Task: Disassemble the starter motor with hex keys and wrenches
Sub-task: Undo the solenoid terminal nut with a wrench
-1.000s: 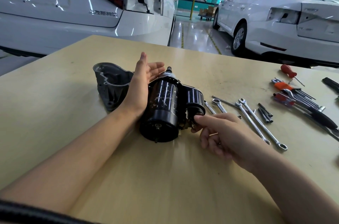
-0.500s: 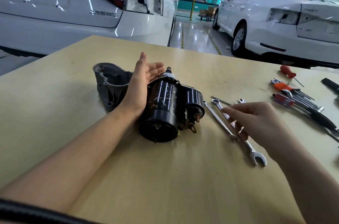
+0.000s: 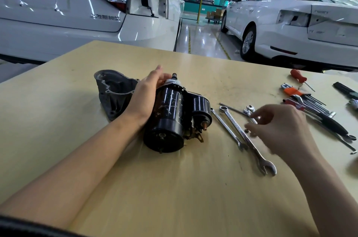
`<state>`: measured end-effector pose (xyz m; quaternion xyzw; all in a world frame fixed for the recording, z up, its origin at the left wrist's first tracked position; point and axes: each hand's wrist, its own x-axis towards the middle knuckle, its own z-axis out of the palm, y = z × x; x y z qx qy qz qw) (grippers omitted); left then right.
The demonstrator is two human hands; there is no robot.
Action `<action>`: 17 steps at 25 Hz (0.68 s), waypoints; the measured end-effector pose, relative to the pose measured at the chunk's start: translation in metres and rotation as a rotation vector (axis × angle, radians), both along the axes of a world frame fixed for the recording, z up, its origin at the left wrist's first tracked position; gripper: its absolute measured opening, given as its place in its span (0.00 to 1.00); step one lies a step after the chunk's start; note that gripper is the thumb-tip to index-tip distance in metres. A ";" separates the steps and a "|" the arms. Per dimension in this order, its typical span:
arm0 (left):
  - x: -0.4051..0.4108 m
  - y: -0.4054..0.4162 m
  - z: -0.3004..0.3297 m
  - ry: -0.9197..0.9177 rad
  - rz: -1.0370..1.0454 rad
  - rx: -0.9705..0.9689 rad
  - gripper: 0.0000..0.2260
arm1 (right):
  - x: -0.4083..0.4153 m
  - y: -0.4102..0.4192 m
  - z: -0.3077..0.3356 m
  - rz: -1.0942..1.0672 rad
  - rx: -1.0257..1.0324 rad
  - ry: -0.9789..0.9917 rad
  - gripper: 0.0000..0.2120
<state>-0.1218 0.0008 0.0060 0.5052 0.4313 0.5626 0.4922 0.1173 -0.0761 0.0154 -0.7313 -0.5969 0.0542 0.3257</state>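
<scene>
The black starter motor (image 3: 170, 112) lies on its side at the middle of the wooden table (image 3: 174, 188), its solenoid (image 3: 201, 106) on the right. A detached grey nose housing (image 3: 114, 89) sits just left of it. My left hand (image 3: 147, 95) rests on the motor's left side, fingers curled around its far end. My right hand (image 3: 280, 126) hovers blurred over the wrenches, fingers apart, holding nothing I can see. A small nut (image 3: 247, 130) lies at its fingertips. Two long combination wrenches (image 3: 228, 128) (image 3: 251, 147) lie right of the motor, and a short one (image 3: 249, 109) lies behind them.
A hex key set with an orange holder (image 3: 292, 92), a red-handled screwdriver (image 3: 297, 75) and black-handled tools (image 3: 333, 122) lie at the table's right. Two white cars (image 3: 77, 13) (image 3: 300, 19) stand beyond the far edge.
My right hand left the solenoid end of the motor and moved right over the wrenches. My left hand's fingers went from flat and open to curled around the motor's far end.
</scene>
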 end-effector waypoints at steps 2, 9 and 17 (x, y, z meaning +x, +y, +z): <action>0.001 0.000 -0.001 0.062 0.006 0.016 0.19 | -0.014 0.001 -0.007 0.295 0.102 -0.060 0.24; -0.001 -0.001 0.003 0.011 0.003 -0.008 0.19 | -0.037 0.030 -0.011 0.794 0.122 -0.587 0.37; -0.005 -0.004 0.006 0.106 -0.015 0.000 0.10 | -0.035 0.025 -0.020 0.809 -0.097 -0.081 0.40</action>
